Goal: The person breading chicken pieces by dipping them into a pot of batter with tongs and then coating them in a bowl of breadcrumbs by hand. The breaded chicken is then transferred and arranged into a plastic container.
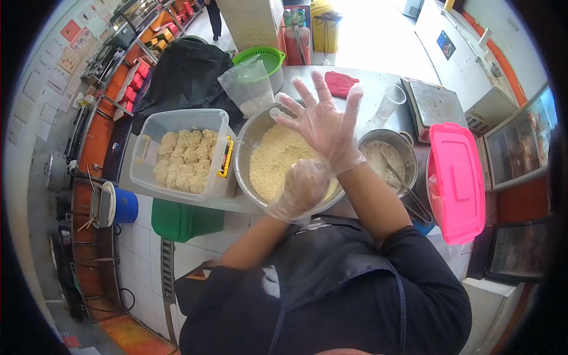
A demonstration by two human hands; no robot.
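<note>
Both my hands wear clear plastic gloves. Above a steel bowl (241, 155) of pale breadcrumbs (272, 155), my right hand (324, 121) is raised with its fingers spread, holding nothing. My left hand (305, 186) is closed near the right wrist, and its fingers appear to grip the cuff of the right plastic glove (349, 160). To the left of the bowl stands a clear plastic tub (148, 127) with several crumb-coated pieces (188, 160) inside. On the right, a smaller steel pot (378, 142) holds a whitish batter and tongs (408, 189).
Farther back are a plastic bag (245, 89), a green colander (260, 58), a red cloth (341, 84) and a clear cup (390, 100). A scale (435, 103) and a pink lid (457, 183) stand at the right. A green bin (177, 219) sits below the table, near a blue bucket (125, 206).
</note>
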